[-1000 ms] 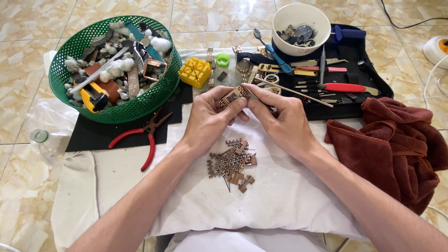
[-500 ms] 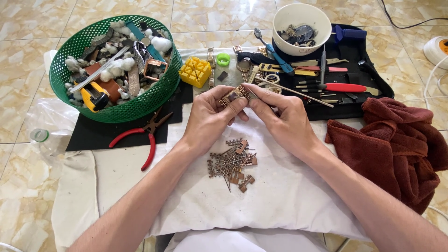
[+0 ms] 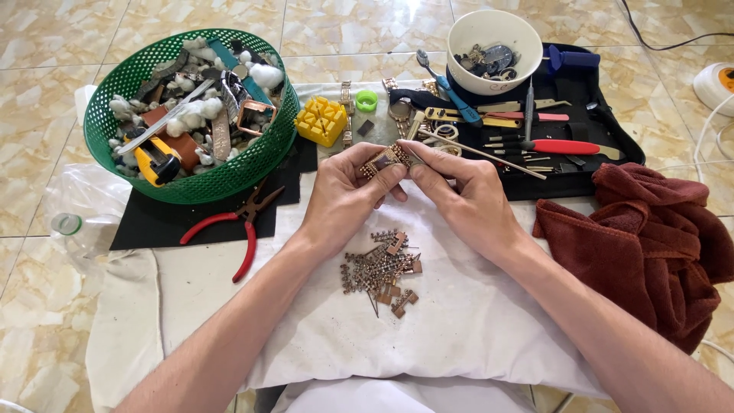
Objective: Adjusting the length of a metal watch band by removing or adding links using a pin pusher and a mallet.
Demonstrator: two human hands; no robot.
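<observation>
Together, left hand and right hand grips pinching watch-band piece between fingertips, above loose links

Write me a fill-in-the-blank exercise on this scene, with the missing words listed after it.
1. Both hands, left hand and right hand, pinch a piece of metal watch ____.
2. The red-handled pliers lie beside the ____ basket.
3. The pile of loose links rests on a ____ cloth.
4. The bowl of small parts is ____.

Missing words: band; green; white; white
</observation>
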